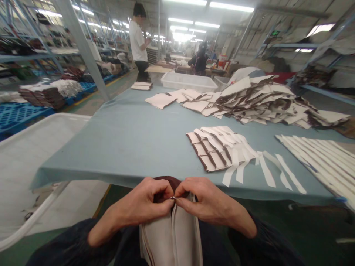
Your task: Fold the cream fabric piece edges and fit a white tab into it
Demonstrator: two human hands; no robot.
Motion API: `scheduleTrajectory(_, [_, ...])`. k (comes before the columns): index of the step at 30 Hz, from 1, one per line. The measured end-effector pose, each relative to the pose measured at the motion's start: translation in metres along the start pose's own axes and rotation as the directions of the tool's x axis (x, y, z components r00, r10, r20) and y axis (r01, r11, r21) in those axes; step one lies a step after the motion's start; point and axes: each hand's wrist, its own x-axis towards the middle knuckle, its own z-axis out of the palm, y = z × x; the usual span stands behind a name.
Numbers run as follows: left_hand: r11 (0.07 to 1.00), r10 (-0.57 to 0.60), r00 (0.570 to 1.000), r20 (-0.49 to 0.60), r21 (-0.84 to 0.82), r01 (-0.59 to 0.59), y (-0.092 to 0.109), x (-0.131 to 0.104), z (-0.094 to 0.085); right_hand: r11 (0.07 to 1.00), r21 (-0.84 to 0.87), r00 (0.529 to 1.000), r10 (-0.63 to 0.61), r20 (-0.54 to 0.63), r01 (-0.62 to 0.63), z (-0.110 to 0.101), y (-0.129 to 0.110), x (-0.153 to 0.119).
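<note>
Below the counter's near edge, our left hand [138, 207] and right hand [210, 203] pinch one cream-and-brown fabric piece [172, 236]; a big unsorted heap [266, 103] remains, few stacked.

I cannot see the fingertips of my left hand [144, 205] or my right hand [206, 203]; they curl into the top of the cream fabric piece [173, 236], and the small shiny thing pinched between them is too tiny to identify. The bottom edge cuts that piece off. My forearms run out of frame too. The white strips [318, 157] are clipped at the right edge, the white bin [24, 147] at the left. Far benches past the standing person [138, 40] dissolve into glare, and the shelves [33, 55] hold indistinct bundles
</note>
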Motion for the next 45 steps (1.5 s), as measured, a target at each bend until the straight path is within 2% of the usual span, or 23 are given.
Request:
scheduleTrajectory(7, [0.991,0.026,1.000,-0.009,0.133,-0.025,0.008,0.001,0.004,0.999,-0.036,1.000,-0.015,0.002,0.016,0.002,0.002,-0.003])
scheduleTrajectory(14, [0.986,0.108,0.994,-0.019,0.127,-0.105,0.006,0.004,0.010,0.999,-0.049,1.000,0.002,-0.024,-0.003,0.003,-0.002,-0.002])
scheduleTrajectory(16, [0.989,0.096,0.995,-0.033,0.118,-0.092,0.001,0.002,0.012,0.999,-0.035,0.998,0.033,-0.044,-0.034,0.004,-0.002,-0.002])
scheduleTrajectory(22, [0.992,0.033,0.999,0.018,0.123,-0.035,-0.002,-0.001,0.012,0.990,-0.039,0.990,0.133,-0.038,-0.134,0.009,0.001,0.001])
scheduleTrajectory(25, [0.977,0.094,0.995,0.034,0.190,-0.099,-0.003,0.000,0.011,0.984,-0.061,0.986,0.163,-0.022,-0.165,0.009,-0.001,0.003])
scheduleTrajectory(28, [0.913,0.229,0.973,0.040,0.337,-0.229,-0.008,-0.002,0.013,0.982,-0.067,0.985,0.173,-0.018,-0.174,0.007,-0.002,0.005])
scheduleTrajectory(30, [0.845,0.331,0.943,0.045,0.432,-0.317,-0.012,-0.004,0.014,0.981,0.004,0.981,0.195,0.013,-0.195,0.007,0.001,0.004])
scheduleTrajectory(32, [0.784,0.404,0.912,0.074,0.486,-0.387,-0.016,-0.008,0.014,0.947,0.182,0.962,0.248,0.117,-0.266,0.006,0.006,0.004])
scheduleTrajectory(35, [0.729,0.465,0.878,0.114,0.514,-0.453,-0.020,-0.012,0.015,0.808,0.445,0.914,0.272,0.302,-0.387,0.007,0.015,0.004])
scheduleTrajectory(39, [0.683,0.492,0.863,0.115,0.563,-0.465,-0.025,-0.013,0.018,0.736,0.531,0.903,0.282,0.324,-0.420,0.015,0.023,0.007])
scheduleTrajectory(42, [0.686,0.490,0.864,0.118,0.560,-0.465,-0.030,-0.014,0.021,0.701,0.556,0.893,0.313,0.323,-0.446,0.023,0.027,0.006])
scheduleTrajectory(43, [0.709,0.493,0.864,0.105,0.527,-0.468,-0.030,-0.014,0.022,0.697,0.562,0.894,0.315,0.318,-0.445,0.025,0.028,0.005])
scheduleTrajectory(45, [0.810,0.430,0.902,0.043,0.422,-0.407,-0.030,-0.017,0.022,0.717,0.567,0.914,0.297,0.278,-0.405,0.026,0.026,0.002])
